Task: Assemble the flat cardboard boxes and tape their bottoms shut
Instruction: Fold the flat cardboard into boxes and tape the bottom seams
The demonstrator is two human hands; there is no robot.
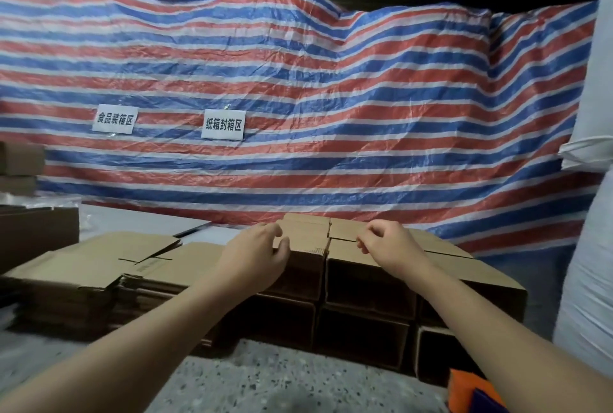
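Tarp [298,81]: red/white/blue striped sheet, hung across whole backdrop. Two white paper signs w/ Chinese text stuck on it, left sign [113,119] and centre sign [223,124].

White sacks [590,213]: bulky, far right edge, floor to top.

Assembled boxes [365,296]: brown cardboard, stacked on their sides in at least two rows, open mouths facing the camera, interiors dark. Top row sits centre to right, just under both hands. Flaps of the back boxes [308,223] stick up slightly behind.

Flat cardboard boxes [99,263]: pile of unfolded blanks, left of stack and touching it; top blank lies skewed, slots visible.

Open carton [36,233]: far left, beside the blanks. More small cartons [20,160] behind it.

Floor [248,386]: speckled concrete.

Orange item [471,389]: bottom right corner, w/ something purple; can't tell what.

Left hand [258,253]: fingers curled, thumb apart, at front top edge of the upper left box; grip vs. mere touch, cannot tell.

Right hand [388,240]: fingers loosely curled over top of neighbouring box, holding nothing visible.

No tape or dispenser seen.

Risks (judgement):
- Stack loose, boxes empty and light; a tug or push on top row could tip the neighbours fwd onto floor.
- Skewed top blank could slide off the pile if brushed by left forearm.
- Pressing down on an unsupported side wall may crease it.
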